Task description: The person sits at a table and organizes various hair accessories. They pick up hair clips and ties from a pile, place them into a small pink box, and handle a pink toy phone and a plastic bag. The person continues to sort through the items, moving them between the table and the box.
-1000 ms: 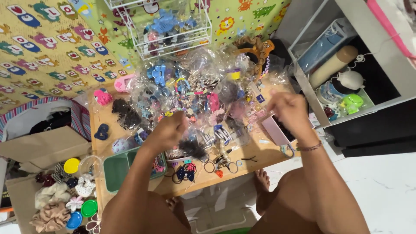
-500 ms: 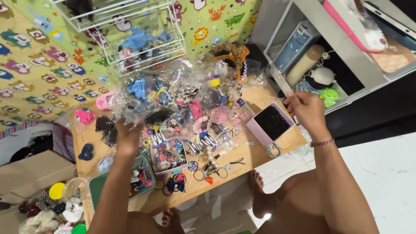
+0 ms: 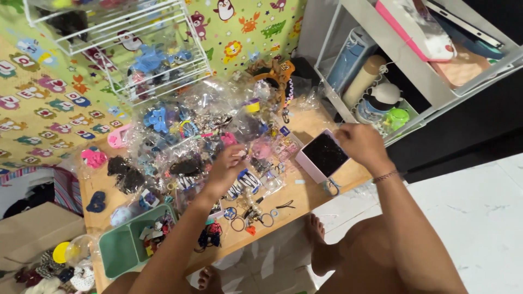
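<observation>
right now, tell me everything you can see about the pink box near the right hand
The pink box is a small square open box with pale pink walls and a dark, slightly glittery inside. It sits tilted near the right edge of the wooden table. The right hand touches its upper corner. Clear bags of trinkets lie to its left.

One head-worn camera looks steeply down, fairly near, onto the bench (image 3: 321, 191); its far edge lies toward eleven o'clock.
</observation>
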